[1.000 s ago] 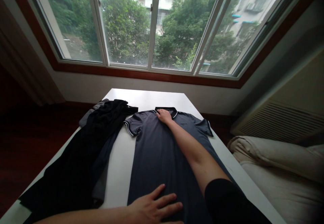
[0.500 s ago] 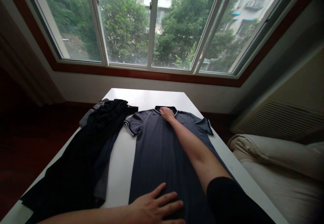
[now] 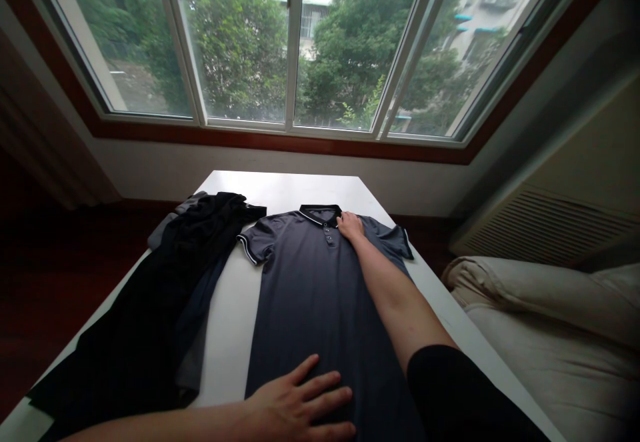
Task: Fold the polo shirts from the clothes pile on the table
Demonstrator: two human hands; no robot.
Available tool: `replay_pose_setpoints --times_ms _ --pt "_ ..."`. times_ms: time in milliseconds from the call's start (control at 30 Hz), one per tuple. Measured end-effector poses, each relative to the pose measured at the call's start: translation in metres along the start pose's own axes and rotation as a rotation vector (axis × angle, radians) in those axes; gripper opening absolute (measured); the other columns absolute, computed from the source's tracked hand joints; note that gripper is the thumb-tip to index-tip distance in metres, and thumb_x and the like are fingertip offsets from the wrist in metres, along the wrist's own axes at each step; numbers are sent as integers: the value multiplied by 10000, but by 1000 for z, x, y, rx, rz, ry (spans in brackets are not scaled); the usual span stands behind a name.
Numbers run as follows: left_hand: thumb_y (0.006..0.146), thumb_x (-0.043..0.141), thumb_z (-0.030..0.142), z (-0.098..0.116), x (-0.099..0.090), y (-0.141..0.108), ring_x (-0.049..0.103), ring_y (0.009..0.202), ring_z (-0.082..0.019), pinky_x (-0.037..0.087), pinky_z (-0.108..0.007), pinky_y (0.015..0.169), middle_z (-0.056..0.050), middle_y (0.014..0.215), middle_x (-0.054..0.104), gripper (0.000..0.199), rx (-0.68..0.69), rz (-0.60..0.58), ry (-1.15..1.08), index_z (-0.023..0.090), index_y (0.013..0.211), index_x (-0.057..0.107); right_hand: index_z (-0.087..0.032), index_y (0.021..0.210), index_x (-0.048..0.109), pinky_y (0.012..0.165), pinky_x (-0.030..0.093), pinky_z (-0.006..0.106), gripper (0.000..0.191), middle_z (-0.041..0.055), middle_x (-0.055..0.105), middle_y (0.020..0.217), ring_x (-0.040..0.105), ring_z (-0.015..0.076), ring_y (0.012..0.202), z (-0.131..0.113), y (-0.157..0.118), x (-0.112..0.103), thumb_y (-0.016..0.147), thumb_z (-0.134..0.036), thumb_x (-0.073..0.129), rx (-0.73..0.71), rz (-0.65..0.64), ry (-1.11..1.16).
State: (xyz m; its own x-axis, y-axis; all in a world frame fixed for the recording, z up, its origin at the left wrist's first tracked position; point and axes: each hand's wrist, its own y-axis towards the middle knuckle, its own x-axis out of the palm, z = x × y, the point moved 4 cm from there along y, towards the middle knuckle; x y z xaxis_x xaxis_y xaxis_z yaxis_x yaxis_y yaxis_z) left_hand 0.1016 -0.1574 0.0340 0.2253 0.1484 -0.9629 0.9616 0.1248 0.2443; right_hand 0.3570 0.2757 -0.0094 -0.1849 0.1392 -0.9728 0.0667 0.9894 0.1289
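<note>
Lying buttons-up along the white table, the dark grey polo shirt points its collar toward the table's far end. Near that end, the right hand touches the shirt, grip unclear; at the table's near end, the left hand lies spread, gripping nothing.

white table, grey polo shirt spread flat, dark clothes heaped beside it
</note>
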Motion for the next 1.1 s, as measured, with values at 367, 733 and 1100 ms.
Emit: replay_pose_setpoints --times_ms 367,733,1100 --pt "1085 430 366 0 -8 4 462 1459 -279 426 -499 1163 -83 1651 386 500 -2 -56 -56 279 1577 406 -212 1460 585 1196 303 352 482 101 457 1583 418 243 1437 23 -2 -1 1070 -403 375 -144 -12 6" --pt "1068 481 320 -1 -7 5 468 1454 -257 393 -477 1193 -69 1644 403 510 -2 -42 -52 290 1572 410 -216 1554 461 1233 201 462 573 141 324 1658 267 280 1532 28 -4 -1 1063 -502 385 -84 -58 -25" --pt "1064 434 392 -3 -24 9 449 1472 -281 386 -505 1196 -91 1635 414 532 -26 -92 -233 260 1578 408 -187 1412 612 1157 323 442 503 174 558 1453 471 300 1369 85 -20 -22 1046 -428 364 119 100 -20"
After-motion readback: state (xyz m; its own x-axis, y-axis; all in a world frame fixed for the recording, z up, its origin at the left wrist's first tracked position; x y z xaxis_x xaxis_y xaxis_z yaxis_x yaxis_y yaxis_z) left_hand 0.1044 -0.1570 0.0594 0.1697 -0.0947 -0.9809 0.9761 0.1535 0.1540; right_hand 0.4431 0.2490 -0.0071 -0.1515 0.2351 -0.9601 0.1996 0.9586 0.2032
